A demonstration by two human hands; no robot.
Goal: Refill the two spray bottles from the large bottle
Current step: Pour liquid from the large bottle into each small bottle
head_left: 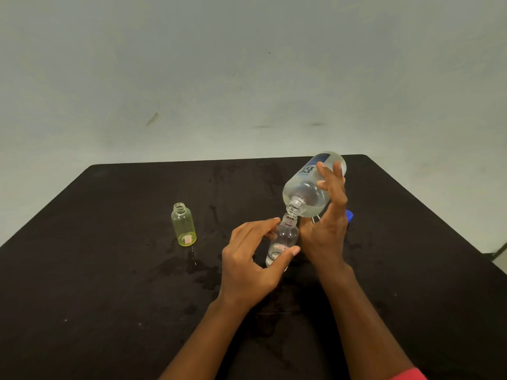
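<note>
A small clear spray bottle (285, 237) stands uncapped on the black table (109, 270), with a little liquid at its bottom. My left hand (252, 259) holds it between thumb and fingers. My right hand (327, 223) grips the large clear bottle (307, 187), which has a blue label and is tilted mouth-down. Its open neck sits just above the small bottle's mouth. A second small bottle (183, 224), yellow-tinted and uncapped, stands upright to the left, apart from both hands.
A blue cap (349, 215) lies on the table behind my right hand, partly hidden. Wet patches (196, 263) spread on the cloth near the yellow bottle. A pale wall rises behind the table's far edge.
</note>
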